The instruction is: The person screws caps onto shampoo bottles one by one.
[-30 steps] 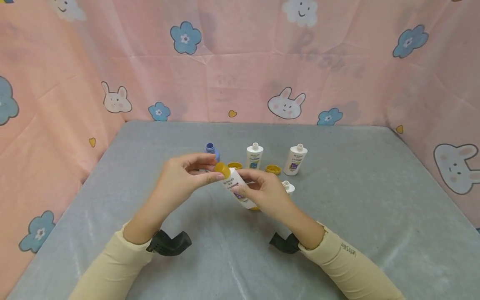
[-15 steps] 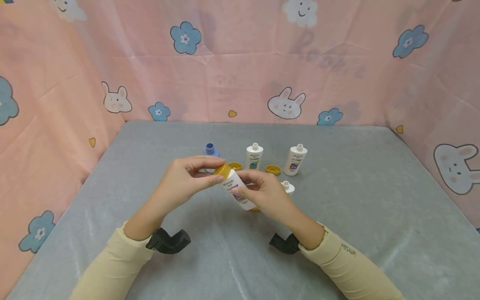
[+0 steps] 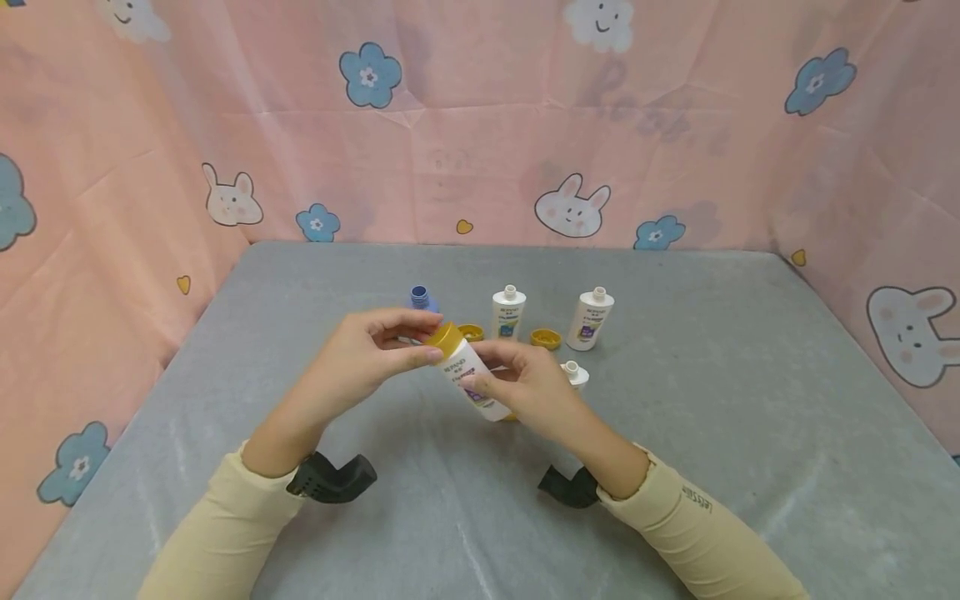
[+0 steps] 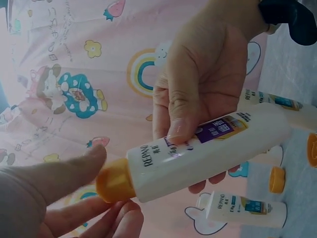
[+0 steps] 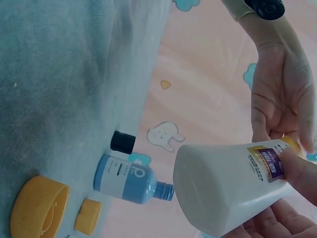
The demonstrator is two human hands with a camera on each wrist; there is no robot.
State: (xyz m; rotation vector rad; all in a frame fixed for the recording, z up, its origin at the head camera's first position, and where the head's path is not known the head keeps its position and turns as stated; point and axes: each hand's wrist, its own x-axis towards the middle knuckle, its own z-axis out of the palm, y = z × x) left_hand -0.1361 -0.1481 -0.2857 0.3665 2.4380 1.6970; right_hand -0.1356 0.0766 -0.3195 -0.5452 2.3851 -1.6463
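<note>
Between both hands a white bottle [image 3: 465,375] with a yellow screw cap [image 3: 446,340] is held tilted above the table, its cap end up and to the left. My right hand [image 3: 538,387] grips the bottle's body, with the thumb across its purple label. At the cap is my left hand [image 3: 363,350]; in the left wrist view its thumb and fingers pinch the cap [image 4: 115,179] from opposite sides. The cap sits on the bottle's neck, which is hidden. In the right wrist view the bottle's base [image 5: 198,191] faces the camera.
Behind the hands stand an uncapped blue bottle [image 3: 420,297] and uncapped white bottles [image 3: 508,312]. Another white bottle [image 3: 576,375] is partly behind my right hand. Loose yellow caps [image 3: 545,338] lie among them. A black cap [image 5: 123,142] lies by the blue bottle.
The left fingers first stand off the cap, then reach over it, and now have drawn back slightly to the left. The right hand keeps its grip on the bottle with hardly any movement.
</note>
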